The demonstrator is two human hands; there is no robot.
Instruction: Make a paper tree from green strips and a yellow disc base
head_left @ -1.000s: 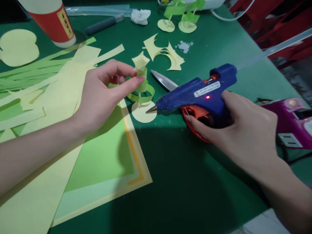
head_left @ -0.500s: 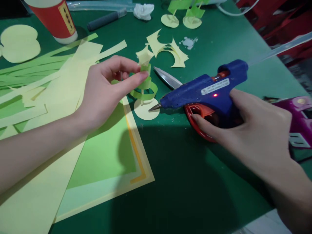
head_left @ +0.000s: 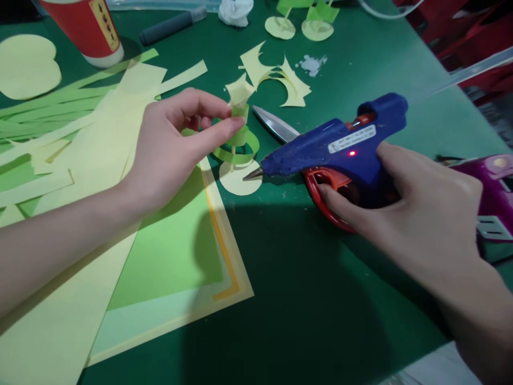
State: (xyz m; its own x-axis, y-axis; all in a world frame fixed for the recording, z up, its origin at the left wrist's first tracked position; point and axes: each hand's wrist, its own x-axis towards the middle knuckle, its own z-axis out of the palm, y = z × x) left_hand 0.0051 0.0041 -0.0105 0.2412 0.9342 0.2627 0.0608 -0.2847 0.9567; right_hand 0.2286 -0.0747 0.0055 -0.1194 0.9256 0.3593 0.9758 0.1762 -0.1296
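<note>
Between thumb and fingers, my left hand (head_left: pixel 180 144) pinches a small paper flower (head_left: pixel 240 92) by its green band. Its thin stem reaches down to a pale yellow paper disc (head_left: pixel 234 184) on the table, and a green paper loop (head_left: pixel 250 147) curls round the stem. My right hand (head_left: pixel 425 214) grips a blue glue gun (head_left: pixel 320 144) with its red light lit. The metal nozzle points left, over the disc near the foot of the stem; whether it touches the paper I cannot tell. Scissors (head_left: pixel 276 124) with red handles lie partly hidden beneath the glue gun.
Green paper strips (head_left: pixel 52 107) and yellow sheets (head_left: pixel 44 299) cover the left side. A red paper cup (head_left: pixel 86 27), a grey marker (head_left: pixel 172 27) and crumpled tissue (head_left: pixel 235 12) stand or lie behind. Yellow scraps (head_left: pixel 292 85) and two finished-looking disc stands (head_left: pixel 280 28) are farther back; a purple object (head_left: pixel 497 198) is at right.
The whole view has shifted very slightly. Both hands, the flower and the glue gun keep nearly the same positions, with the nozzle still over the disc.
</note>
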